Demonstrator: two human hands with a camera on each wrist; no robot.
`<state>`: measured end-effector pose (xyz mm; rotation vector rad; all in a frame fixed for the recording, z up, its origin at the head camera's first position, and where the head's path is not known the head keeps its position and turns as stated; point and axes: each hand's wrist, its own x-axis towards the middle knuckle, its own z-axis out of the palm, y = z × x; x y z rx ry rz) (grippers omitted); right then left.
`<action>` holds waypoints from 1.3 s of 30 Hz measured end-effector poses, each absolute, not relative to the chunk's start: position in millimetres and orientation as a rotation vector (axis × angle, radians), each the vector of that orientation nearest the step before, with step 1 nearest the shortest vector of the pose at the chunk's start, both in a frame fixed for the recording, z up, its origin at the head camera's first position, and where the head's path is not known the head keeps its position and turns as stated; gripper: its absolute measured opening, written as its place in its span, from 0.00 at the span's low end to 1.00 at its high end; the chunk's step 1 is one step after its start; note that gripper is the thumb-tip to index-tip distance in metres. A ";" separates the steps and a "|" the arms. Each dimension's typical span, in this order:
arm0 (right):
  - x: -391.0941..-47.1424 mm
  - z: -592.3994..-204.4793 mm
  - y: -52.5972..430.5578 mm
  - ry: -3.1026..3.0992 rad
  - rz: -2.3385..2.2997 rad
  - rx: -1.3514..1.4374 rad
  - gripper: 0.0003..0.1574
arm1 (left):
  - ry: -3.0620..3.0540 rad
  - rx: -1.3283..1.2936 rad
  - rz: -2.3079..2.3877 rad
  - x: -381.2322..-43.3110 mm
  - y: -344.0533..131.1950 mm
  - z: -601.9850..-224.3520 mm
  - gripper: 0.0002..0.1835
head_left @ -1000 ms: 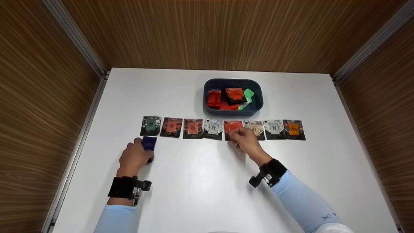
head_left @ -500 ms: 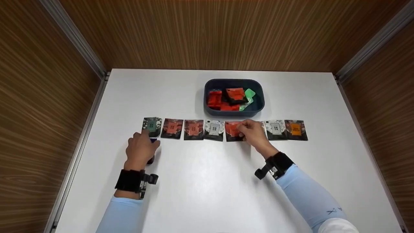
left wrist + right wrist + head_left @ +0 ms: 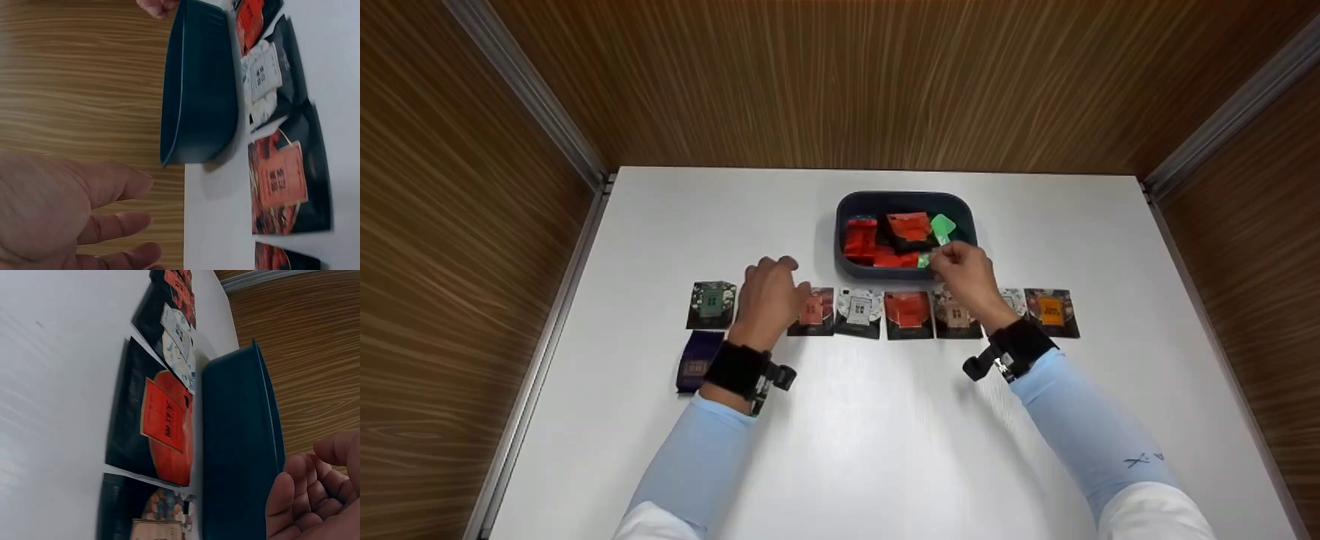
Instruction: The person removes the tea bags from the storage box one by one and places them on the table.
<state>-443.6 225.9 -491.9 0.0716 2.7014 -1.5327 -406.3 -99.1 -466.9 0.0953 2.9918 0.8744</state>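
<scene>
My left hand [image 3: 771,298] hovers over the left part of a row of tea sachets, fingers spread and holding nothing. Under it a red-labelled sachet [image 3: 811,311] partly shows. A purple sachet [image 3: 696,363] lies below the row's left end, beside my left wrist, next to a green-labelled sachet [image 3: 712,304]. My right hand [image 3: 969,279] is at the front right rim of a dark blue bin [image 3: 877,272]. Its fingers are loosely curled with nothing between them in the right wrist view. Inside the bin are red sachets [image 3: 860,238], a black-and-red sachet [image 3: 911,229] and a green packet [image 3: 943,226].
The row continues with a white-labelled sachet [image 3: 859,312], a red sachet [image 3: 908,313], a beige-labelled sachet [image 3: 956,313] and an orange-labelled sachet [image 3: 1051,310]. Wood-grain panels [image 3: 840,90] enclose the white table [image 3: 870,435] at the back and sides.
My left hand has let go of the purple sachet and moved up and right. My right hand has left the row's red and beige sachets and moved up to the bin.
</scene>
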 end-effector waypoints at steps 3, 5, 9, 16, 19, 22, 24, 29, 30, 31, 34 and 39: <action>-452.6 -487.0 225.2 2.763 -1.483 0.045 0.18 | 2.992 0.191 0.888 -416.9 -74.6 -462.4 0.21; -458.7 -485.6 223.4 2.794 -1.443 0.037 0.17 | 2.985 0.272 0.915 -422.6 -59.1 -462.2 0.19; -470.0 -485.3 217.3 2.837 -1.305 0.047 0.18 | 2.964 0.414 0.939 -430.5 -28.4 -465.8 0.17; -484.6 -496.3 202.8 3.010 -0.969 0.134 0.30 | 2.978 0.511 0.789 -445.1 17.8 -471.0 0.16; -485.4 -503.3 198.8 3.032 -0.858 0.196 0.38 | 2.983 0.516 0.728 -449.5 26.0 -476.9 0.17; -483.9 -508.3 195.0 3.020 -0.768 0.225 0.47 | 2.967 0.499 0.683 -448.8 28.1 -483.9 0.18; -482.2 -510.4 193.4 3.016 -0.712 0.225 0.52 | 2.958 0.488 0.670 -447.6 28.2 -489.1 0.18; -480.3 -510.9 191.7 3.057 -0.683 0.206 0.50 | 2.961 0.509 0.702 -446.3 26.9 -499.1 0.18; -480.2 -510.5 191.9 3.067 -0.707 0.206 0.46 | 2.959 0.511 0.718 -446.3 26.4 -500.0 0.17; -480.1 -509.9 192.2 3.076 -0.741 0.211 0.42 | 2.959 0.514 0.728 -446.1 25.7 -500.4 0.17; -480.0 -507.5 193.8 3.058 -0.894 0.235 0.32 | 2.949 0.513 0.752 -446.2 23.2 -499.9 0.16; -478.6 -500.7 198.8 2.946 -1.174 0.304 0.26 | 2.922 0.478 0.857 -448.5 19.1 -495.7 0.17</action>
